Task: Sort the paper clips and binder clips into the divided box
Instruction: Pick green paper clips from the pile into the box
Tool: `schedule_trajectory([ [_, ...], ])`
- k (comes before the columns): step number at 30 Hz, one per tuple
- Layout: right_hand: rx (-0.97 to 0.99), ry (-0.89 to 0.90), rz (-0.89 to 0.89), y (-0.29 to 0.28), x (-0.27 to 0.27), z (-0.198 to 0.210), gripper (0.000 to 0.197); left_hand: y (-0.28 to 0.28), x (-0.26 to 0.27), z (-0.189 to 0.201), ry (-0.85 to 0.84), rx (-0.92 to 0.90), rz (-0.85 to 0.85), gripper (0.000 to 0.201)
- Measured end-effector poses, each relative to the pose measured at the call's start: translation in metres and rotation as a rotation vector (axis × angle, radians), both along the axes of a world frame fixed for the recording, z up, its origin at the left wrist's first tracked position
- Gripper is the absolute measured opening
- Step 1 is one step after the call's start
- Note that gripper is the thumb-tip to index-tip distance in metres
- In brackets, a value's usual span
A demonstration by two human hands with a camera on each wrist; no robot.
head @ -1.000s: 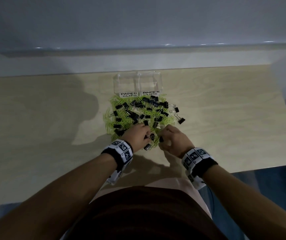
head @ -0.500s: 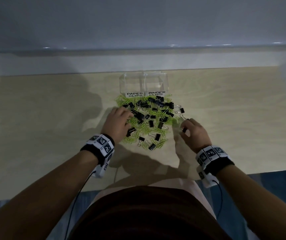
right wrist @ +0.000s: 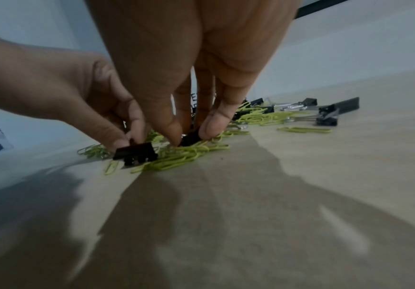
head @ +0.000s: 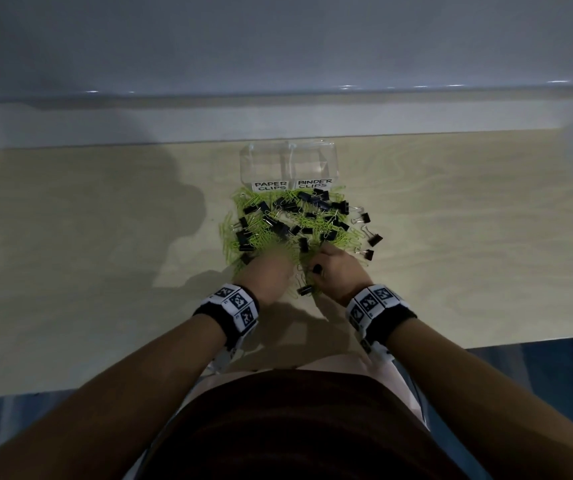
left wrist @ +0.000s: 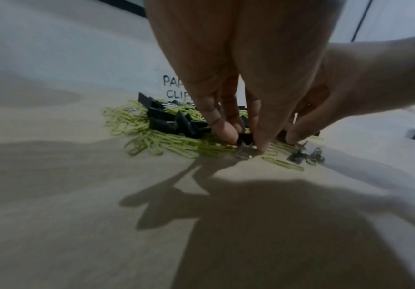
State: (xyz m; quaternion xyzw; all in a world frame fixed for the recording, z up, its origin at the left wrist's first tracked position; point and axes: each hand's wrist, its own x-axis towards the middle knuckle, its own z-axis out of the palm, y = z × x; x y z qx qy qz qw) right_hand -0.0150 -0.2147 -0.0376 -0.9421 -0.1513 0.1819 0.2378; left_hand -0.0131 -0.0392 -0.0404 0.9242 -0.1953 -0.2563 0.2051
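A clear divided box (head: pixel 334 164), labelled PAPER CLIPS on the left and BINDER CLIPS on the right, stands at the back of the table, and both compartments look empty. In front of it, green paper clips (head: pixel 260 233) and black binder clips (head: pixel 316 202) lie mixed in one pile. Both hands are at the pile's near edge, side by side. My left hand (head: pixel 267 275) (left wrist: pixel 244 139) pinches a black binder clip (left wrist: pixel 245 136) between thumb and fingertips on the table. My right hand (head: pixel 316 268) (right wrist: pixel 191 136) pinches another binder clip (right wrist: pixel 190 139) the same way.
Three stray binder clips (head: pixel 375 239) lie just right of the pile. The light wooden table (head: pixel 105 271) stretches wide on both sides, with its near edge (head: pixel 485 344) close to my body. A pale wall ledge (head: pixel 174 123) runs behind the box.
Half a second ago my hands were apart at the pile's left and right sides. Both have come back together at the near edge, and each now pinches a binder clip.
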Motion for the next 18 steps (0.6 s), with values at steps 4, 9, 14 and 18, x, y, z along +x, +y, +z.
schedule_trajectory([
  [4, 0.068, -0.079, -0.150, -0.021, 0.001, 0.005, 0.012, 0.014, 0.002, 0.000, -0.083, -0.126, 0.158, 0.010],
  [9, -0.029, -0.152, -0.422, -0.076, 0.004, 0.000, 0.012, 0.010, 0.002, 0.005, -0.246, -0.054, -0.006, 0.026],
  [14, 0.015, -0.159, -0.227, -0.077, -0.014, -0.003, 0.017, -0.027, -0.012, 0.001, 0.021, 0.007, -0.283, 0.034],
  [18, -0.023, -0.118, -0.237, -0.062, -0.022, -0.009, 0.027, -0.027, -0.016, -0.004, 0.064, 0.008, -0.234, 0.026],
])
